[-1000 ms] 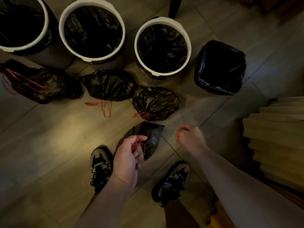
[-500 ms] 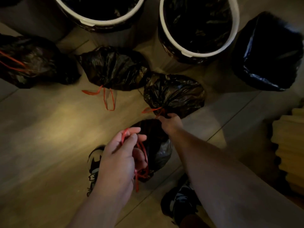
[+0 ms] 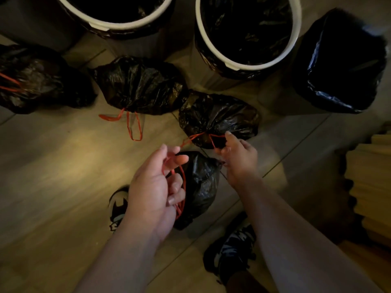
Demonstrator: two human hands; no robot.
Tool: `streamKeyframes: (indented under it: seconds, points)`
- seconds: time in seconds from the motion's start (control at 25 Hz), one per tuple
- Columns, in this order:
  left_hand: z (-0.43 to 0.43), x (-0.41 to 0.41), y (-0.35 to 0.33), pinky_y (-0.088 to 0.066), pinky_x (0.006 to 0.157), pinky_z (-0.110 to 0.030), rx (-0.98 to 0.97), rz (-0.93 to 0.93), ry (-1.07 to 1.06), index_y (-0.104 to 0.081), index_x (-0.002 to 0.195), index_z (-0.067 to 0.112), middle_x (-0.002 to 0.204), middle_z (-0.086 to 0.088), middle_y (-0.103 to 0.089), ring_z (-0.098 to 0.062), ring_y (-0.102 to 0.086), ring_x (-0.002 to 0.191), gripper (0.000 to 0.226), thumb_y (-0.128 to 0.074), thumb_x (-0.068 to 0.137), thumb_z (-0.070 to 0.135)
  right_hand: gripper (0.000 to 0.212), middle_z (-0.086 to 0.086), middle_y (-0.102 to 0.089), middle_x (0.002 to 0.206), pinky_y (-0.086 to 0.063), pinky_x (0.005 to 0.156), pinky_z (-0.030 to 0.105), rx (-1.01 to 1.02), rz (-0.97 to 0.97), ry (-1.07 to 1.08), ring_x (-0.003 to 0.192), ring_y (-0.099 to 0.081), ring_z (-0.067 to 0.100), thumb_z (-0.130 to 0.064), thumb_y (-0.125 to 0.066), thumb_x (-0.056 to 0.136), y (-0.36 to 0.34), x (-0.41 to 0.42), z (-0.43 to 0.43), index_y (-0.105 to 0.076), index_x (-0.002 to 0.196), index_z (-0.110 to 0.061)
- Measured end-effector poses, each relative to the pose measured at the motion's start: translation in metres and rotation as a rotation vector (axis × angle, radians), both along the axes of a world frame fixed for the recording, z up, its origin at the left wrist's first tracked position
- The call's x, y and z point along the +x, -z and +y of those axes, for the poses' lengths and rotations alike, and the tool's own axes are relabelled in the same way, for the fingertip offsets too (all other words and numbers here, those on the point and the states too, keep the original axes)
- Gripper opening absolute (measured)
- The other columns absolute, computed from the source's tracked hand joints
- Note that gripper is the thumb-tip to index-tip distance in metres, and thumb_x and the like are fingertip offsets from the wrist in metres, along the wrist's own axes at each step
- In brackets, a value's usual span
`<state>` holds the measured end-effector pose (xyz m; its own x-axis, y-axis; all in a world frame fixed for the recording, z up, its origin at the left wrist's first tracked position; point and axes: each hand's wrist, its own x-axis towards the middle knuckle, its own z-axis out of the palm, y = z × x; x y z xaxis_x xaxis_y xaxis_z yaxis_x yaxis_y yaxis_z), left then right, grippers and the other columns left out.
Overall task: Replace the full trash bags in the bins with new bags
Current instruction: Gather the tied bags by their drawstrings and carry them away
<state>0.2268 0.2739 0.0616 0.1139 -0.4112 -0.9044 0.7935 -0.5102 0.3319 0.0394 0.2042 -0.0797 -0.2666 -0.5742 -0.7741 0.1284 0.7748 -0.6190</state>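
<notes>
Above floor tiles (image 3: 53,166), drawstring (image 3: 182,182) loops round left fingers (image 3: 178,160).

Observer 1: Any lettering on the trash bags (image 3: 139,85) or the bins (image 3: 249,68)?
Observer 2: None legible. Plain black film and plain white rims.
Observer 1: And the shoes (image 3: 117,208)?
Observer 2: Pale markings on dark uppers. Too dim and blurred to read as a brand or word.

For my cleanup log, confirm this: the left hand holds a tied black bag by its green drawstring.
Wrong on colour: the drawstring is red, not green. The head view shows the left hand holding a tied black bag by it.
</notes>
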Motion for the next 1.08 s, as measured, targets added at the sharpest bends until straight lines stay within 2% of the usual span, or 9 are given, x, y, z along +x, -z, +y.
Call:
streamKeyframes:
  seconds: [0.08,0.16,0.28,0.4,0.48,0.64,0.76,0.88,1.08]
  points:
    - [0.001,0.008,0.0,-0.023,0.034,-0.017,-0.002,0.002,-0.014,-0.07,0.104,0.017,0.088,0.0,-0.074,-0.007,-0.037,0.045,0.029,-0.055,0.104,0.041,0.02,0.001,-0.049,0.055,-0.055,0.057,0.032,-0.017,-0.086,-0.012,0.045,-0.05,0.015,-0.029,-0.077,0.089,-0.005,0.013,-0.008,-0.071,0.074,-0.017]
    - [0.002,0.015,0.002,-0.025,0.036,-0.018,-0.013,-0.01,-0.026,-0.07,0.104,0.018,0.091,-0.001,-0.075,-0.008,-0.039,0.047,0.031,-0.054,0.104,0.044,0.017,0.003,-0.051,0.06,-0.052,0.054,0.032,0.133,-0.009,-0.156,0.042,-0.048,0.013,-0.03,-0.076,0.091,0.002,0.033,-0.011,-0.075,0.08,-0.016]
    - [0.003,0.02,0.005,-0.025,0.038,-0.02,0.014,-0.026,-0.047,-0.071,0.101,0.02,0.093,-0.001,-0.076,-0.008,-0.042,0.05,0.03,-0.055,0.103,0.046,0.036,0.004,-0.059,0.065,-0.044,0.045,0.027,0.368,0.12,-0.312,0.038,-0.049,0.012,-0.046,-0.079,0.084,0.029,0.062,-0.006,-0.073,0.095,-0.011]
    - [0.002,0.02,0.006,-0.026,0.038,-0.019,0.028,-0.033,-0.048,-0.073,0.104,0.02,0.093,-0.001,-0.076,-0.008,-0.043,0.052,0.032,-0.056,0.103,0.047,0.044,0.005,-0.068,0.073,-0.045,0.041,0.024,0.459,0.154,-0.248,0.05,-0.054,0.018,-0.055,-0.08,0.078,0.058,0.086,-0.007,-0.073,0.093,-0.013]
    - [0.002,0.02,0.007,-0.028,0.039,-0.019,0.034,-0.042,-0.041,-0.073,0.105,0.02,0.093,0.0,-0.077,-0.007,-0.047,0.052,0.033,-0.055,0.103,0.047,0.042,0.005,-0.066,0.071,-0.045,0.039,0.025,0.489,0.156,-0.131,0.055,-0.055,0.02,-0.049,-0.078,0.079,0.076,0.095,-0.013,-0.075,0.098,-0.012]
    - [-0.002,0.02,0.007,-0.032,0.044,-0.02,0.043,-0.058,0.0,-0.074,0.109,0.021,0.098,0.001,-0.079,-0.006,-0.053,0.055,0.036,-0.054,0.103,0.05,0.024,0.006,-0.067,0.078,-0.046,0.04,0.023,0.451,0.149,0.013,0.059,-0.056,0.019,-0.024,-0.072,0.086,0.091,0.094,-0.014,-0.075,0.105,-0.01]
    - [-0.005,0.018,0.004,-0.034,0.048,-0.023,0.046,-0.064,0.018,-0.074,0.107,0.021,0.098,0.001,-0.079,-0.007,-0.055,0.057,0.031,-0.056,0.103,0.046,0.02,0.004,-0.067,0.061,-0.05,0.045,0.025,0.404,0.149,0.046,0.05,-0.059,0.017,-0.024,-0.072,0.086,0.077,0.078,0.0,-0.076,0.097,-0.007]
    - [-0.008,0.016,0.001,-0.038,0.048,-0.023,0.033,-0.064,0.014,-0.073,0.109,0.019,0.098,0.001,-0.078,-0.009,-0.054,0.059,0.026,-0.058,0.103,0.039,0.016,0.004,-0.071,0.058,-0.053,0.047,0.025,0.301,0.149,0.094,0.047,-0.066,0.016,-0.019,-0.077,0.09,0.054,0.056,0.019,-0.074,0.092,-0.004]
    - [-0.003,0.015,-0.001,-0.042,0.048,-0.023,0.036,-0.086,-0.012,-0.073,0.104,0.02,0.095,0.002,-0.078,-0.01,-0.056,0.059,0.022,-0.059,0.103,0.037,0.011,0.009,-0.076,0.075,-0.057,0.058,0.031,0.172,0.015,0.123,0.065,-0.073,0.022,-0.01,-0.083,0.088,0.019,0.026,0.037,-0.076,0.093,-0.003]
